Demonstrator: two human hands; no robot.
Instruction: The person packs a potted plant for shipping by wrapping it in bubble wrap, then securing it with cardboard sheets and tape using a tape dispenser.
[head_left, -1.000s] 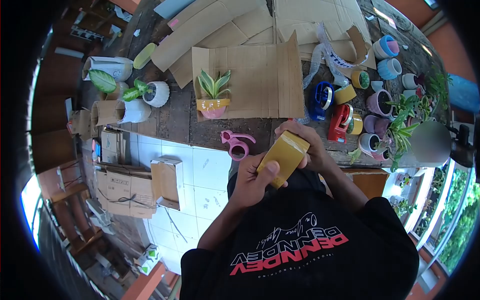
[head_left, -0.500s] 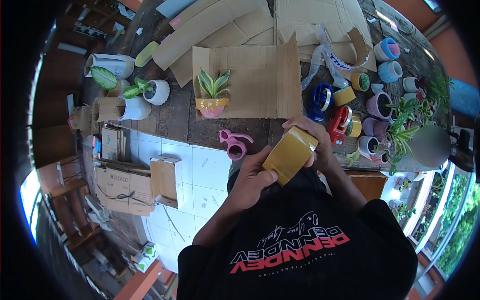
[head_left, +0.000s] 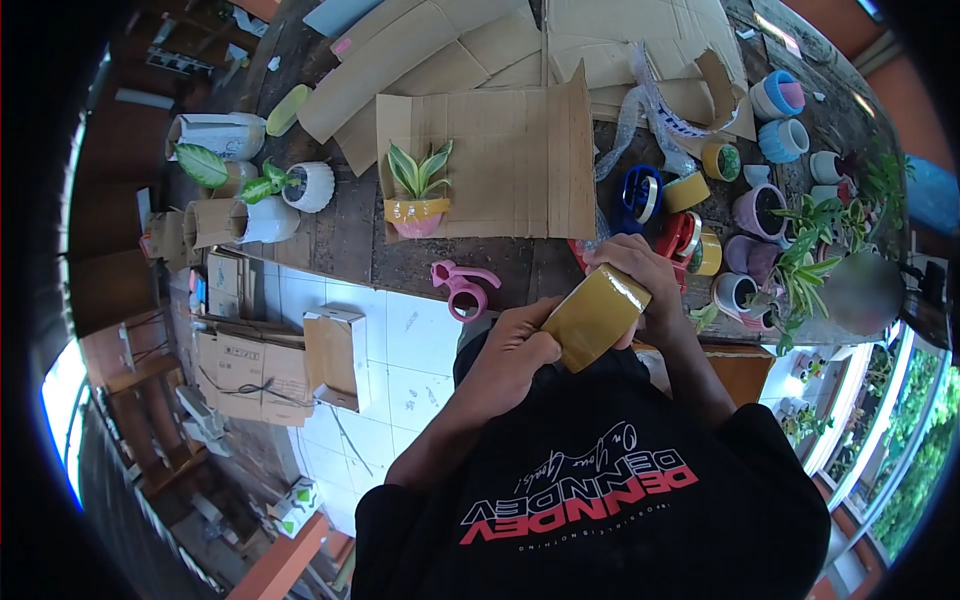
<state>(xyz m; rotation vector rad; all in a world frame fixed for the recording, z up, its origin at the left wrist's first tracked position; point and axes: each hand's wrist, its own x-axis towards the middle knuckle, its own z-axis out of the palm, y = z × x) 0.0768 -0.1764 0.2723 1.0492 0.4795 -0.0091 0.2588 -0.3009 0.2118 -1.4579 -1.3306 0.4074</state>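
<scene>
A wide roll of glossy tan packing tape [head_left: 597, 322] is held between both hands, tilted, in front of the black T-shirt. My left hand [head_left: 517, 352] is closed on the lower left side of the roll, its thumb pressed against the edge. From the upper right, my right hand [head_left: 645, 282] wraps round the other side, with its fingers partly hidden. Left of the hands, at the table's near edge, lies a pink ring-shaped plastic tool [head_left: 465, 290]. Beyond it, a small potted plant [head_left: 418, 190] with a band of tan tape round its pot rests on a cardboard sheet [head_left: 510, 160].
To the right stand a blue tape dispenser [head_left: 641, 197], a red tape dispenser [head_left: 680, 238] and several pots with plants [head_left: 800, 265]. White pots [head_left: 310, 187] stand at the left. More cardboard [head_left: 420, 60] lies at the back, near crumpled bubble wrap [head_left: 655, 110].
Both hands have shifted slightly to the right with the tape roll, which has turned a little. A bit of red now shows behind my right hand. The view has moved slightly.
</scene>
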